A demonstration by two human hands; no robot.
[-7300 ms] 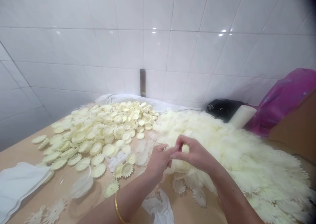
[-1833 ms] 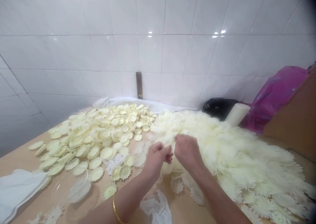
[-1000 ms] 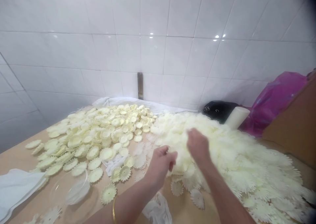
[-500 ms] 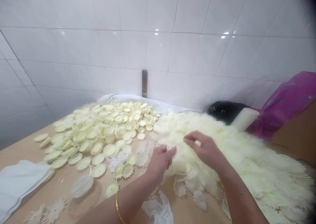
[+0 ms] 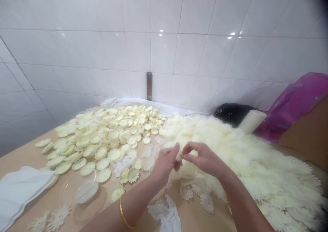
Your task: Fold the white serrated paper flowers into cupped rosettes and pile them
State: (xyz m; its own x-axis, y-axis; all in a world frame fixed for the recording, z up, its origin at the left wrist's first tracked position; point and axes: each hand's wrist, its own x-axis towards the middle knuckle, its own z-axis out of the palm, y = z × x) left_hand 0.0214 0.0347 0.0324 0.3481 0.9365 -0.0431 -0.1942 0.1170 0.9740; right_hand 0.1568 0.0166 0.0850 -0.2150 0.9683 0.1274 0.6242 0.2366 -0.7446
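Observation:
My left hand (image 5: 165, 162) is closed, thumb up, around a small pale scalloped fabric disc (image 5: 179, 154) that its fingers mostly hide. Against the edge of this disc, my right hand (image 5: 205, 158) pinches thumb and forefinger together; what lies between those fingertips is too small to make out. Behind and under both hands spreads a heap of fluffy, pale yellow-white scalloped pieces (image 5: 256, 163). To the left is a large pile of flatter cream discs (image 5: 102, 136) with toothed edges.
A clear round dish (image 5: 87, 191) stands on the tan table (image 5: 99, 208) near white cloth sheets (image 5: 20, 191). Crumpled white fabric (image 5: 167, 215) lies in front. At the back right are a black bag (image 5: 230, 112), a white roll (image 5: 252, 121) and a magenta plastic bag (image 5: 294, 102) against the tiled wall.
My right hand has moved left and slightly down from above the fluffy heap, and its fingertips now meet my left hand. The left hand has barely shifted.

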